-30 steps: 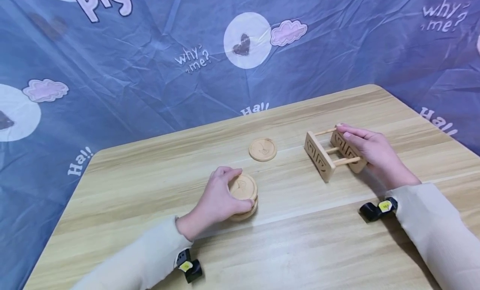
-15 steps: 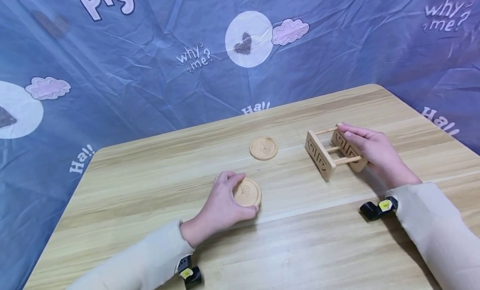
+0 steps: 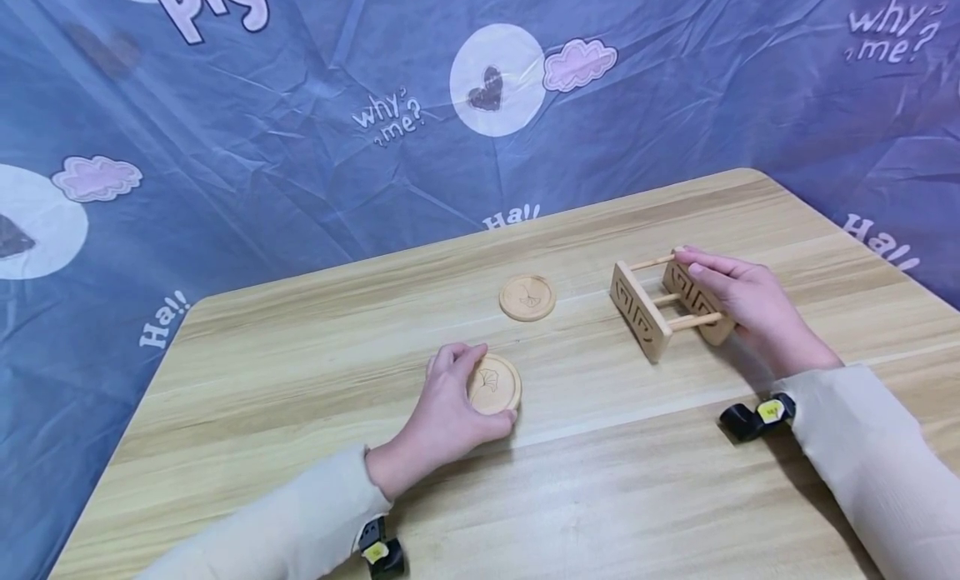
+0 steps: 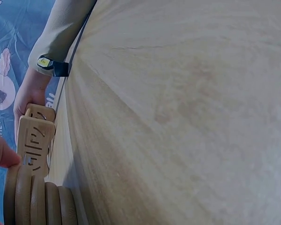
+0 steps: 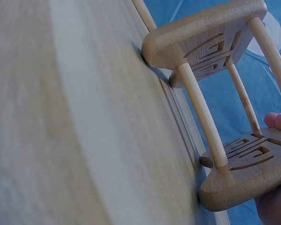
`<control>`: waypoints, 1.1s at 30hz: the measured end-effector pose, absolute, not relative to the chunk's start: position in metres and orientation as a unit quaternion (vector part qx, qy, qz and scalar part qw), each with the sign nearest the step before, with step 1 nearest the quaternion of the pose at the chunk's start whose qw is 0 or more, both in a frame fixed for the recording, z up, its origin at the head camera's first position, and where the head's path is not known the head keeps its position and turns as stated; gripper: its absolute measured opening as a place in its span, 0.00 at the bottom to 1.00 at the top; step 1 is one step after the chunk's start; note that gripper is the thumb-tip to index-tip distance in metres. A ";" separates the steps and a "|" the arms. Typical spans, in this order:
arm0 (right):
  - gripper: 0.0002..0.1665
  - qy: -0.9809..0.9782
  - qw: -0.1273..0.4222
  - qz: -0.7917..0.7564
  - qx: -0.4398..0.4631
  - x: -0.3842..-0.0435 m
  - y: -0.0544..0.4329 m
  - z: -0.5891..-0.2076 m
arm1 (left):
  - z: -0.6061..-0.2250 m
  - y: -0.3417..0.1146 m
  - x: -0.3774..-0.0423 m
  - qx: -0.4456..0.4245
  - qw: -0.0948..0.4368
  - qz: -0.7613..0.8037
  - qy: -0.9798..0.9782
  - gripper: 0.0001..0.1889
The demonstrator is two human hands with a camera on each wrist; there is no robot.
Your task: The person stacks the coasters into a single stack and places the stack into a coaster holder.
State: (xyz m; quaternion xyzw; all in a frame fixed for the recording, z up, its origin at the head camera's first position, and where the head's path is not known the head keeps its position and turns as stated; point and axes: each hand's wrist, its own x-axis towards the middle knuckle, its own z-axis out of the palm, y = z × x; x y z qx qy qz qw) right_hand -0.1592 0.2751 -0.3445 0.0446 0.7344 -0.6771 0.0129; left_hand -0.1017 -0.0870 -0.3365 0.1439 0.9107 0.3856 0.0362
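Observation:
My left hand (image 3: pixel 442 409) spreads thumb and fingers around the rim of a round wooden coaster (image 3: pixel 497 384) with a carved ginkgo leaf. From the left wrist view this is the top of a stack of several coasters (image 4: pixel 37 201), with a fingertip on the top edge. The lower coasters are hidden from the head view. On the right, my right hand (image 3: pixel 757 305) grips the far end panel of a small wooden coaster rack (image 3: pixel 637 313). Carved fretwork marks both panels, and dowels join them. The right wrist view shows the rack (image 5: pixel 206 42) resting on the tabletop, without coasters.
Another coaster (image 3: pixel 527 298) lies flat beyond the stack, left of the rack. The wood-grain table (image 3: pixel 600 480) has a rounded back corner, and a blue printed cloth (image 3: pixel 300 147) hangs behind it. Both wrists wear black cameras.
My left hand has shifted slightly right with the top coaster, and the coaster that jutted out beneath it no longer shows. The right hand and the rack have stayed in place.

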 end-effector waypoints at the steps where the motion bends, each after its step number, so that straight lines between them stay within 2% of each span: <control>1: 0.23 0.734 0.012 -0.677 0.045 -0.159 0.275 -0.344 | -0.337 -0.087 -0.102 0.142 0.037 0.387 0.910 0.45; 9: 0.25 0.748 0.018 -0.662 0.050 -0.159 0.274 -0.343 | -0.335 -0.095 -0.106 0.139 0.057 0.410 0.899 0.48; 13: 0.25 0.741 0.024 -0.669 0.053 -0.158 0.275 -0.342 | -0.329 -0.102 -0.131 0.149 0.064 0.468 0.869 0.39; 16: 0.26 0.738 0.026 -0.672 0.056 -0.157 0.275 -0.341 | -0.325 -0.105 -0.156 0.132 0.094 0.533 0.830 0.33; 19: 0.25 0.741 0.021 -0.669 0.053 -0.158 0.273 -0.341 | -0.319 -0.109 -0.180 0.126 0.128 0.563 0.807 0.30; 25: 0.24 0.733 0.016 -0.678 0.052 -0.158 0.272 -0.342 | -0.312 -0.109 -0.215 0.220 0.168 0.513 0.813 0.34; 33: 0.26 0.754 0.016 -0.654 0.056 -0.157 0.271 -0.340 | -0.309 -0.100 -0.245 0.351 0.227 0.376 0.827 0.42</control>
